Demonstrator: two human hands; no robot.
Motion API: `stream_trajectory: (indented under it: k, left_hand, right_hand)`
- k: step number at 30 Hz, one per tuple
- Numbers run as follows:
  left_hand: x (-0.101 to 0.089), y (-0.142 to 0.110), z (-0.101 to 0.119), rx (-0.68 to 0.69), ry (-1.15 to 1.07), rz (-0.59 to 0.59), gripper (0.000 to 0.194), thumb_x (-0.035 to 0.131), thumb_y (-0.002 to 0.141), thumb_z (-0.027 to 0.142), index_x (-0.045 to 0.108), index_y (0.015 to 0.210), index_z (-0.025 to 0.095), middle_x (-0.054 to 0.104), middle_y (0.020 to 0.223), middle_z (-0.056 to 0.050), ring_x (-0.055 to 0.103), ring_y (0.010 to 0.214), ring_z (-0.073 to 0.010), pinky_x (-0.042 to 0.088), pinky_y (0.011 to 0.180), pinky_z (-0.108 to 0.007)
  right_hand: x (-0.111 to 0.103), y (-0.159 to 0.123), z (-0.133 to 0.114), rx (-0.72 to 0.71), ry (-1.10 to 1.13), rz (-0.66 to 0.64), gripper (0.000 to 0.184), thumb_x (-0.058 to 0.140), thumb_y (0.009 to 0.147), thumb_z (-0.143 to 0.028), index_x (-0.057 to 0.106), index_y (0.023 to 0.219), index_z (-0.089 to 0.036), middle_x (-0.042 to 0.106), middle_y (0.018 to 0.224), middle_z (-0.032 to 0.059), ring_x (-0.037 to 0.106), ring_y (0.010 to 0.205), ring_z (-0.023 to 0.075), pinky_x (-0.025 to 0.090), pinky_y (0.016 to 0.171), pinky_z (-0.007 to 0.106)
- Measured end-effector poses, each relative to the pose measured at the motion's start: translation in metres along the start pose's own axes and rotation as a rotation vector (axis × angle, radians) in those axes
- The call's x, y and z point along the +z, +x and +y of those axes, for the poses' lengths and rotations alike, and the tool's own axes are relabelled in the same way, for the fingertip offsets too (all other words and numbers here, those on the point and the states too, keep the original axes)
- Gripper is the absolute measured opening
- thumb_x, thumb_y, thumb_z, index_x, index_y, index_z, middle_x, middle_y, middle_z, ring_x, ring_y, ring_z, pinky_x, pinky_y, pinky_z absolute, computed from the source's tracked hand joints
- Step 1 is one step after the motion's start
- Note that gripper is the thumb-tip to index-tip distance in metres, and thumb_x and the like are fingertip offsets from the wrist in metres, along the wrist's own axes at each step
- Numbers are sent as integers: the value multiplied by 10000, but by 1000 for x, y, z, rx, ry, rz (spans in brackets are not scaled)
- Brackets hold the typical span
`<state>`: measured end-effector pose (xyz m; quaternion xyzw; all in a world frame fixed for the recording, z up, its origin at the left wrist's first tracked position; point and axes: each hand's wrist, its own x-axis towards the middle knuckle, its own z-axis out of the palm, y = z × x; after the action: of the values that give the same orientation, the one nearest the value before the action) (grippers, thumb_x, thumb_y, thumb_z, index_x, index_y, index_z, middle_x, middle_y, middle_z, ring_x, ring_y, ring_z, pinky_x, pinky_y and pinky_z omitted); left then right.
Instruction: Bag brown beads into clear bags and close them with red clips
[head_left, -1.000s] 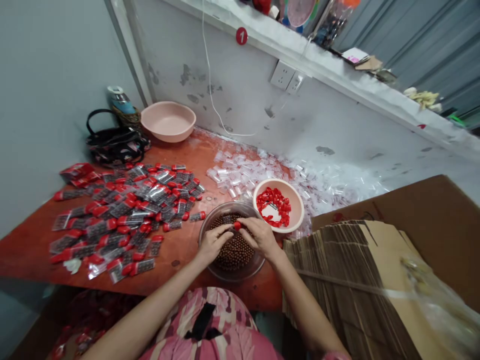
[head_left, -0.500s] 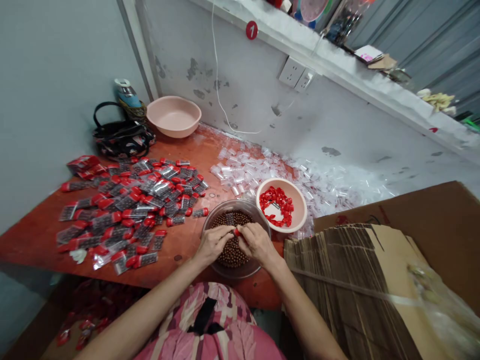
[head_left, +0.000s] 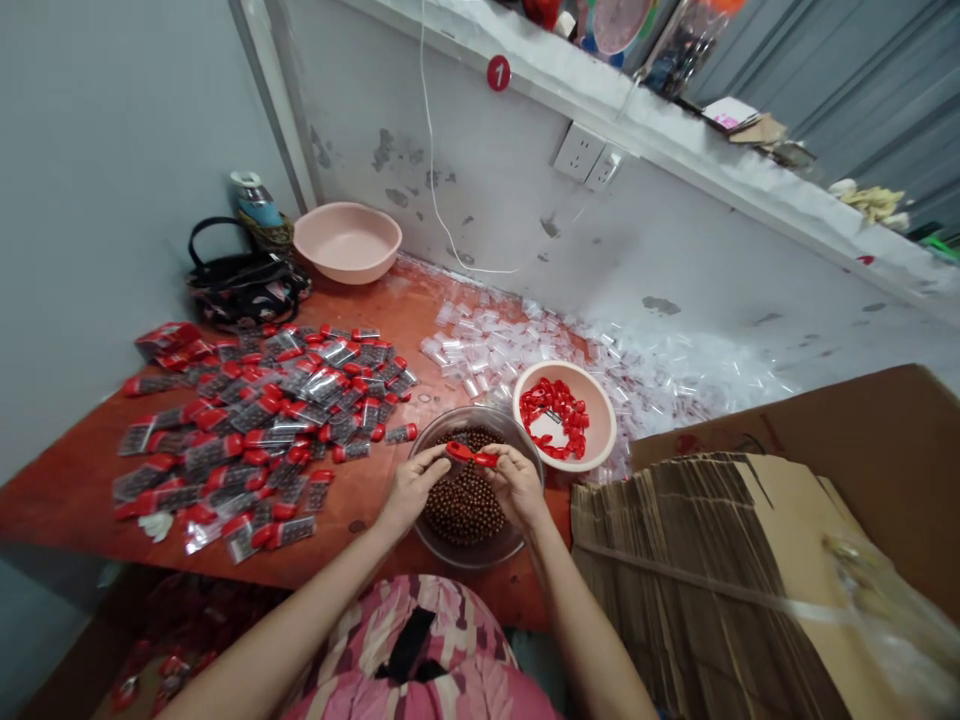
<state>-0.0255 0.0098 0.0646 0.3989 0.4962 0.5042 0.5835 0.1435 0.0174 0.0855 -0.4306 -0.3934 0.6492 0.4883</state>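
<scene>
My left hand [head_left: 414, 488] and my right hand [head_left: 517, 484] are raised over a clear bowl [head_left: 531, 532] of small round brown beads [head_left: 461, 512]. Between their fingertips is a red plastic cap [head_left: 460, 451], pinched from both sides and stretching from one hand to the other. Whether it is one piece or two joined parts, I cannot tell. Right of the bowl, a pale pink basin [head_left: 604, 440] contains more red caps [head_left: 576, 418]. Filled small packs with red tops [head_left: 281, 400] lie heaped to the left.
Clear empty plastic tubes [head_left: 510, 345] are spread along the wall. A pink basin [head_left: 349, 240], a dark handbag [head_left: 244, 285] and a blue flask [head_left: 255, 200] stand at the back left. Strapped flat cardboard [head_left: 690, 560] is on the right.
My hands have moved slightly apart, and more of the red cap shows between them. A clear piece seen just beyond my fingers before is no longer distinct. The view has shifted slightly.
</scene>
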Motion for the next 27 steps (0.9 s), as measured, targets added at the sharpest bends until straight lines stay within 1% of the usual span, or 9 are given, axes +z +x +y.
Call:
stream_trajectory:
  k: [2,5,8,11,14,19,21,24,27]
  left_hand:
    - [-1,-1,1,83,111,-44,247,601,709,304,671,915,187,665,959,-62,587,925,-209,418,884,-356]
    - [1,-3,3,182,188,-106,212,588,718,277,684,892,204,648,969,-68,565,961,-209,399,911,-367]
    - [4,-5,2,190,171,-113,236,566,735,262,671,942,219,617,1034,-73,527,1030,-213,375,940,-380]
    - [5,-5,-1,185,155,-113,236,560,740,261,671,945,226,594,1066,-76,513,1048,-217,377,939,-382]
    - [4,-4,-4,184,161,-92,220,557,739,265,680,920,235,593,1060,-69,512,1043,-213,373,944,-387]
    - [4,-2,-9,196,217,-40,217,558,735,274,682,908,231,611,1035,-66,524,1023,-212,373,945,-393]
    - [3,2,-11,194,241,-34,218,559,734,274,681,906,222,620,1029,-70,529,1018,-214,379,938,-390]
    - [-1,10,-15,149,223,-58,238,557,737,281,672,929,202,627,1047,-78,535,1027,-214,377,942,-386]
    - [-5,17,-20,40,136,-82,286,569,724,310,655,965,183,639,1055,-79,554,1017,-220,382,938,-394]
  right_hand:
    - [1,2,-2,37,64,-42,242,610,706,-405,593,828,-196,608,886,44,581,799,154,457,757,299]
    - [6,3,-11,165,81,-135,297,634,680,-395,587,895,-196,601,926,43,570,828,151,455,761,293]
    - [14,1,-17,360,109,-249,304,571,727,-391,576,957,-193,611,941,51,575,827,158,468,752,338]
    - [20,0,-13,445,195,-312,249,531,741,-363,588,908,-187,633,864,37,584,784,160,477,734,375]
    - [26,1,-2,417,220,-252,220,519,728,-329,598,867,-178,642,816,32,583,766,164,482,720,379]
    - [37,8,15,400,262,-21,206,484,703,-347,592,773,-187,645,750,24,581,726,175,493,667,367]
    - [39,12,20,430,285,28,223,453,711,-362,583,743,-183,643,727,28,581,715,179,493,654,366]
    - [38,18,25,456,328,16,251,424,750,-372,588,772,-183,645,758,32,580,727,172,490,670,362]
    - [32,22,23,511,325,-85,324,411,800,-451,586,905,-200,645,842,42,585,774,166,484,698,356]
